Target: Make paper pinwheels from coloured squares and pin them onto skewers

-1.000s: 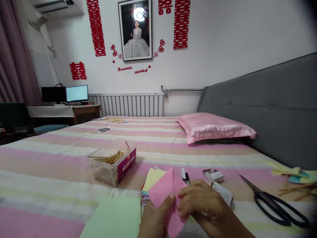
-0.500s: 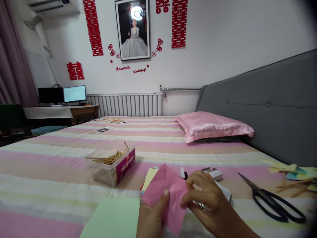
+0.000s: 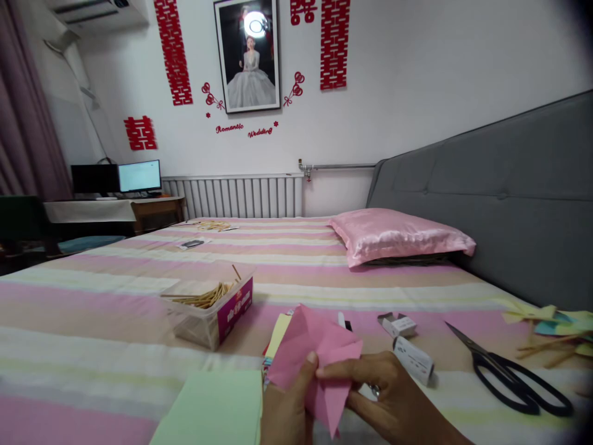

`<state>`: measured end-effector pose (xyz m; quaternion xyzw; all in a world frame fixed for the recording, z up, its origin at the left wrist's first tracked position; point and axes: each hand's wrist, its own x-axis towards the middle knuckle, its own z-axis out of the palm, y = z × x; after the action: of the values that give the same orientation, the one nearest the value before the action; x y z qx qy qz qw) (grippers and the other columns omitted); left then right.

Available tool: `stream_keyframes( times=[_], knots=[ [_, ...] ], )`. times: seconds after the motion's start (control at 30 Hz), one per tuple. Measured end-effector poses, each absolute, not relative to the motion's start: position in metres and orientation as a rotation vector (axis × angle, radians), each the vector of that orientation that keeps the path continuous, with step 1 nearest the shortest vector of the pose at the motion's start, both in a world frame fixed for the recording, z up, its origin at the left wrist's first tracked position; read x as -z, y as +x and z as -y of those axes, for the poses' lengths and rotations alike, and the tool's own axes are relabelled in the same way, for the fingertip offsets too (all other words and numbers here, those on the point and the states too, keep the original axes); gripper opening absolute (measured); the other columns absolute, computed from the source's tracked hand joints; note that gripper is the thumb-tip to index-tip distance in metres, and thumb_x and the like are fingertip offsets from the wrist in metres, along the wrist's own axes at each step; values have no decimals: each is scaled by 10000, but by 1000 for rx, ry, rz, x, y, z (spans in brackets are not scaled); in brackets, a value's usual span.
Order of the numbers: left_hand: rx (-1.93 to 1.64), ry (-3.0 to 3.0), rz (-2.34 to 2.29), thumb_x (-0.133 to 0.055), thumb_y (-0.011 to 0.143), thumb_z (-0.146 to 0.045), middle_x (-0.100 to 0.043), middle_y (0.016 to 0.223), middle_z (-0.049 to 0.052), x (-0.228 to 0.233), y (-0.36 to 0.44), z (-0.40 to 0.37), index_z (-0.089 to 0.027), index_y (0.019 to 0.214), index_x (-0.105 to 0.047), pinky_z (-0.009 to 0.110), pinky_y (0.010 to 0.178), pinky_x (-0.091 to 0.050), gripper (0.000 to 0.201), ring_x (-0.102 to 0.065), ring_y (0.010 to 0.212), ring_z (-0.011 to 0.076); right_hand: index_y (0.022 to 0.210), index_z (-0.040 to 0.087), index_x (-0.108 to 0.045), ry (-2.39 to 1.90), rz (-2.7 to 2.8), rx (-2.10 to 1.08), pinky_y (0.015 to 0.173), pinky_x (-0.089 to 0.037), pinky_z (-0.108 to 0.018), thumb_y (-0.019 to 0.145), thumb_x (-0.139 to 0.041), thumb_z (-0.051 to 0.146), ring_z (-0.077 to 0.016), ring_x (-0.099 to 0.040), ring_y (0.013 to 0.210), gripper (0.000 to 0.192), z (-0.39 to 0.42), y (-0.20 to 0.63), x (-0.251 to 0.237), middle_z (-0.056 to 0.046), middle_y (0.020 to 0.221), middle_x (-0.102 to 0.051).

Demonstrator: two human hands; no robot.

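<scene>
Pink folded paper (image 3: 319, 364) sits pinched between both my hands just above the bed (image 3: 115, 309): my left hand (image 3: 285, 411) has its thumb on its face, my right hand (image 3: 389, 402) closes its grip on the right edge. Green paper (image 3: 213, 408) lies left, black scissors (image 3: 514, 380) right.

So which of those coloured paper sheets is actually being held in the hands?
The pink sheet, pinched between the left hand and right hand. The green sheet and yellow sheet lie flat on the bed.

pink paper (image 3: 319, 355), black scissors (image 3: 514, 380)
</scene>
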<state>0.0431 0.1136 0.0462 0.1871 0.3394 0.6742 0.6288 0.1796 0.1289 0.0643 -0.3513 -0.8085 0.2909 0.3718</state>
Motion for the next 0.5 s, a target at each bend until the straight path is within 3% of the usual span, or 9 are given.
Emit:
stream_keyframes(
  times=[0.13,0.37,0.5],
  knots=[
    [-1569,380,-825,-784,556,-182,-734,803,85,-49,45,-114,-113,1019,-622,317,684,-515,495,-662,843,261,823,268,-742,-913,2016,-774,723,-476,-242,692,-610,65,-175,-674,760,276,-132,182,-61,6,806,-754],
    [-1472,443,-879,-727,643,-252,-713,667,97,-53,38,-112,-72,832,-681,276,575,-493,266,-663,701,233,701,240,-724,-945,2007,-790,684,-437,-207,732,-671,202,-135,-631,680,72,-134,187,-67,31,684,-732],
    [-1437,510,-902,-768,577,-303,-685,564,64,-51,36,-112,-84,757,-708,231,493,-435,290,-634,590,192,624,211,-685,-963,2006,-786,693,-420,-226,762,-645,305,-133,-602,656,172,-134,190,-70,26,639,-697]
  ],
)
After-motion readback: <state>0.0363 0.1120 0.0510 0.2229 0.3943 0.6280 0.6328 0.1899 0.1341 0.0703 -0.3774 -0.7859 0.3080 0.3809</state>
